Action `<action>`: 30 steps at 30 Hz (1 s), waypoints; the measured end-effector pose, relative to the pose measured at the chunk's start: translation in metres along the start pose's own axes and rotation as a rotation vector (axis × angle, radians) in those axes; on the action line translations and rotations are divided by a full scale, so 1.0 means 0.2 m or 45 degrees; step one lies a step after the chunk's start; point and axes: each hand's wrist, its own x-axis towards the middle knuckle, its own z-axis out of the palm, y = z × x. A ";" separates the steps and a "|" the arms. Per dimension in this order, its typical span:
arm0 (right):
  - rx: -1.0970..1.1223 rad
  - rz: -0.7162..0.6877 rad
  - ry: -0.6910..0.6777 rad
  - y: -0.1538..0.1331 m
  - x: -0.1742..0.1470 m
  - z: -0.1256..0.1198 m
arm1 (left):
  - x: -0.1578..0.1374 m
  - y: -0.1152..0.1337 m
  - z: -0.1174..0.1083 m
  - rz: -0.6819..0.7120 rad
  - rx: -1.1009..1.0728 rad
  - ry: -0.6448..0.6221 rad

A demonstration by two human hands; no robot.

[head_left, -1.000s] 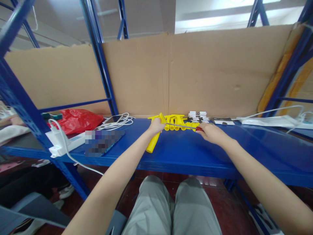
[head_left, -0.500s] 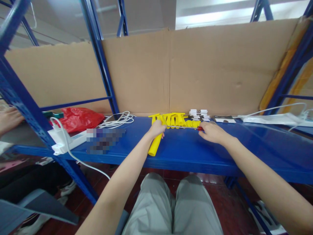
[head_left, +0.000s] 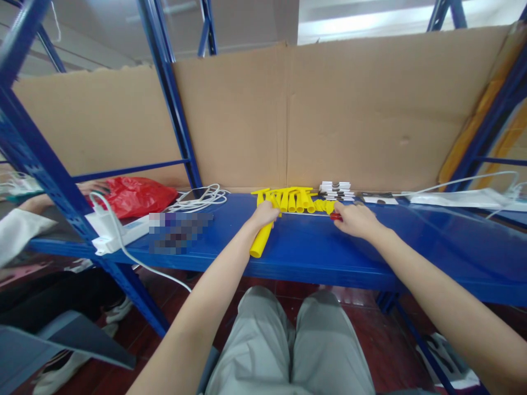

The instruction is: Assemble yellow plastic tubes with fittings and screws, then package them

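Observation:
My left hand (head_left: 264,214) is wrapped round a yellow T-shaped piece with a tubular handle (head_left: 261,242), whose open end points toward me over the blue shelf. My right hand (head_left: 354,218) is closed on the red handle of a screwdriver (head_left: 335,216). Its thin metal shaft runs left toward the yellow piece in my left hand; the tip is too small to make out. Behind my hands lie several more yellow T-shaped pieces (head_left: 300,204) in a row, with small yellow parts (head_left: 324,206) to their right.
White parts (head_left: 337,191) are stacked at the back by the cardboard (head_left: 349,109). On the left are a white power strip (head_left: 134,230), coiled cable (head_left: 206,196) and a red plastic bag (head_left: 138,197). Another person's hand (head_left: 93,187) reaches near the bag. A blue upright (head_left: 45,148) stands there.
My hands keep nearly the same places and grips, and the screwdriver's shaft sits slightly lower against the yellow pieces. At the left, the other person's hand has moved right to the red bag.

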 end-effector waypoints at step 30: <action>0.451 -0.165 0.041 0.10 0.05 0.13 | 0.00 0.00 -0.02 0.060 0.201 -0.032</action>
